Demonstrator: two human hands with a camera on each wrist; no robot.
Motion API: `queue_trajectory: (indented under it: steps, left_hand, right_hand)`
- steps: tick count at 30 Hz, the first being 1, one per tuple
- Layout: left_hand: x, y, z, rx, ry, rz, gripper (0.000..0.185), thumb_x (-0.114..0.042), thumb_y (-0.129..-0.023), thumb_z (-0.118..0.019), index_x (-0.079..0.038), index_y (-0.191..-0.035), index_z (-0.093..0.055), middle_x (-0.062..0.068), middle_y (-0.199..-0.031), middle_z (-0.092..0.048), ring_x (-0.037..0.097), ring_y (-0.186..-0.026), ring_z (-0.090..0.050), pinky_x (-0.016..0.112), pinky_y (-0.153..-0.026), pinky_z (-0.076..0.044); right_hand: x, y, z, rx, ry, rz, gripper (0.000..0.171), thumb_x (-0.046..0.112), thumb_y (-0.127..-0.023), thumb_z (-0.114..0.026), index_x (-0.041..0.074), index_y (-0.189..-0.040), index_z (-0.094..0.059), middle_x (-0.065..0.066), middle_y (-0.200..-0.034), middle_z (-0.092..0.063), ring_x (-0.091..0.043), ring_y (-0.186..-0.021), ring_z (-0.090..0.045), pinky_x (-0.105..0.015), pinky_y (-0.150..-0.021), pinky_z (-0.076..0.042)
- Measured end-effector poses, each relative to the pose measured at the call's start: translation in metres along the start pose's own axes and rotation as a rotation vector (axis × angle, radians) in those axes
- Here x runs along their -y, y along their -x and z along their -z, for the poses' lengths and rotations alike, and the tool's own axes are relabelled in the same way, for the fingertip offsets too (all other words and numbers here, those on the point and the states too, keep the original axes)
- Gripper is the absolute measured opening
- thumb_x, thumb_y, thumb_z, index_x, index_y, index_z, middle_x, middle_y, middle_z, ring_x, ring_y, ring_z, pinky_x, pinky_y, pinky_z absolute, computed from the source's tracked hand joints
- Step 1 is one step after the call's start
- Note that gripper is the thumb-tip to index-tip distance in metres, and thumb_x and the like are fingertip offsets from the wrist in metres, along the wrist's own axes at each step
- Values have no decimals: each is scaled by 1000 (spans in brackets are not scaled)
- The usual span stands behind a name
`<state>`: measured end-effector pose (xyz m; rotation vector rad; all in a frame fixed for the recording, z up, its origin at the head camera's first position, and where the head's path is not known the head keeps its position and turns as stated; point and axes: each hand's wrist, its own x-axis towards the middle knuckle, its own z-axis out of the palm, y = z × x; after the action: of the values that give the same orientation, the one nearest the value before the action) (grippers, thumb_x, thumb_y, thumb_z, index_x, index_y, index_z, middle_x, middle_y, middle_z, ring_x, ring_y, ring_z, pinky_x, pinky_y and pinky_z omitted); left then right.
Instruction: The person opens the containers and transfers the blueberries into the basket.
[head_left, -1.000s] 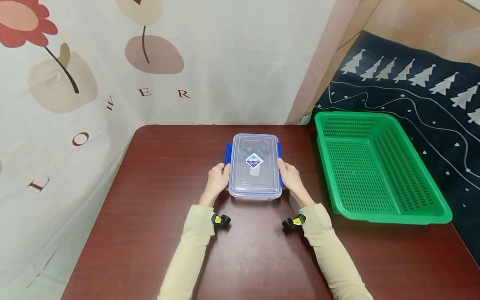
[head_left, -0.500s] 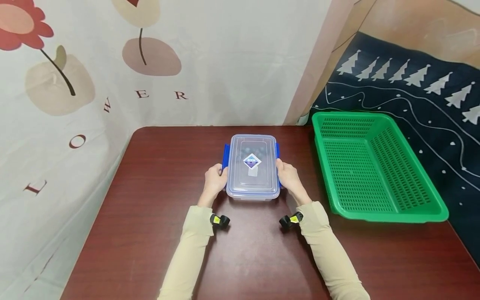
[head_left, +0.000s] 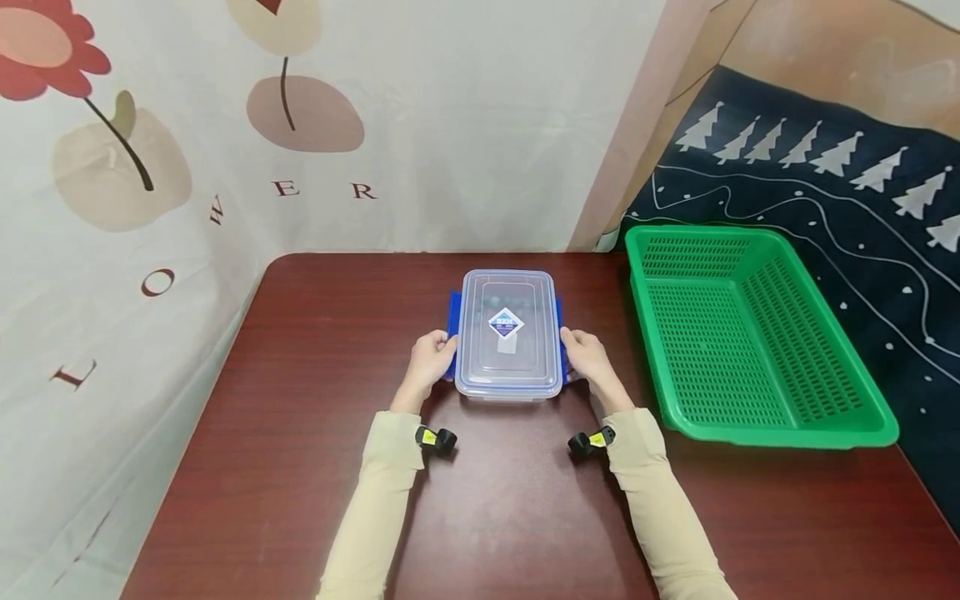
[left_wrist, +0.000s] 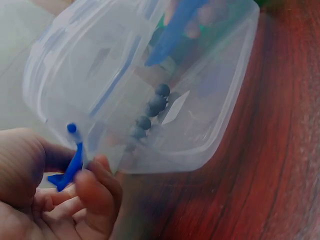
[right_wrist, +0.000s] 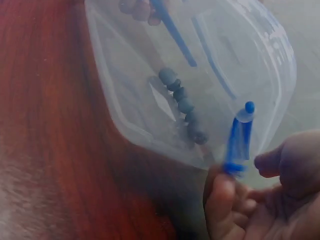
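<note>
Homelike corner with flower-print cloth (head_left: 465,133)

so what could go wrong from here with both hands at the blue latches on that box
With the left hand on the left latch and the right hand on the right latch, uneven pulling might cock the lid or shift the box. The dark balls inside are round, so a tilt could set them rolling, perhaps spilling them if the lid comes loose.

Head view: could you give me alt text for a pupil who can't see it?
A person's left hand and right hand are at the blue clips on either side of a clear lidded box on a red-brown table. A green basket sits to the right; a flowered backdrop is behind.
</note>
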<state>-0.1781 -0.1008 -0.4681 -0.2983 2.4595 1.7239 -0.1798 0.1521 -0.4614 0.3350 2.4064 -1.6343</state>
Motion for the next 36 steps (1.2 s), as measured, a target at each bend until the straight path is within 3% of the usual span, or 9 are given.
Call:
queue_trajectory:
  steps: [2,4,7,11,18,27,36]
  left_hand:
    - [1,0,2,3,21,13,23,-18,-94,-53,4,-95,-61,10,-75,-63,10,-52,-54,21,-42,-51]
    - [1,2,3,-17,-21,-2,24,-18,-93,-53,3,-102,-62,13,-83,-66,14,-61,-58,23,-50,-54]
    - [0,4,3,-62,-130,-94,25,-17,-92,-54,1,-105,-64,16,-91,-67,22,-76,-63,31,-67,-57]
    - [-6,7,1,-106,-212,-223,24,-16,-92,-54,0,-103,-67,16,-96,-68,28,-88,-63,39,-81,-55]
    - [-20,13,2,-117,-265,-337,22,-16,-89,-60,3,-95,-69,17,-86,-64,28,-76,-61,38,-70,-55]
    - [-30,14,8,-114,-302,-370,21,-13,-88,-60,5,-90,-69,17,-82,-62,28,-72,-62,38,-67,-55]
    - [-44,22,27,-168,-278,-446,20,-10,-89,-59,7,-92,-69,20,-85,-63,29,-74,-64,42,-69,-56]
  right_hand:
    - [-1,1,-1,-74,23,74,32,22,-98,-45,-7,-104,-58,-10,-70,-57,-11,-52,-53,-21,-44,-54]
    - [-1,3,-1,-154,63,168,25,17,-96,-49,-6,-94,-58,-9,-66,-56,-9,-48,-52,-19,-42,-53]
    - [3,6,-2,-230,118,269,21,13,-94,-53,-5,-86,-60,-13,-64,-58,-8,-44,-51,-18,-38,-50]
    - [10,11,-3,-239,144,301,24,16,-93,-55,-3,-83,-63,-15,-63,-60,-8,-44,-50,-18,-39,-46]
    - [16,15,-3,-270,248,346,22,17,-90,-58,-2,-79,-64,-7,-59,-57,-16,-52,-52,-22,-47,-42]
    - [31,18,0,-293,314,429,22,15,-88,-60,-1,-74,-60,-7,-57,-51,-25,-58,-51,-30,-50,-42]
    - [60,29,-4,-288,295,463,21,17,-90,-61,0,-76,-61,-8,-58,-53,-22,-56,-50,-25,-47,-39]
